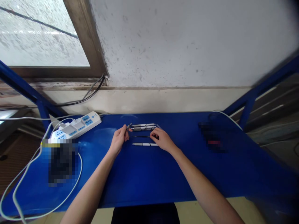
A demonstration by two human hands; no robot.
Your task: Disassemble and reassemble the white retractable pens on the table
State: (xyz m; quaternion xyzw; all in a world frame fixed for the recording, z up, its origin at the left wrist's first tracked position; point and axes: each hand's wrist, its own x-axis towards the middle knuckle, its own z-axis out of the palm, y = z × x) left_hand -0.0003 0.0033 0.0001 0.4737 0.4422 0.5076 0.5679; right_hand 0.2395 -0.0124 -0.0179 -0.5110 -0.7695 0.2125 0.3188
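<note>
My left hand is closed around a short grey pen part, whose end sticks out past the fingertips. The fingers of my right hand pinch a thin dark pen refill by its right end, its tip pointing left. Just beyond, several white-and-grey pens lie side by side. Nearer to me a single pen rests on the blue table, its right end partly covered by my right hand. A pale, slim piece shows above the right fingers; I cannot tell whether it is held.
A white power strip with plugs sits at the back left of the blue tabletop. White cables loop along the left edge. Blurred dark objects lie left and right. Blue frame bars rise at both sides.
</note>
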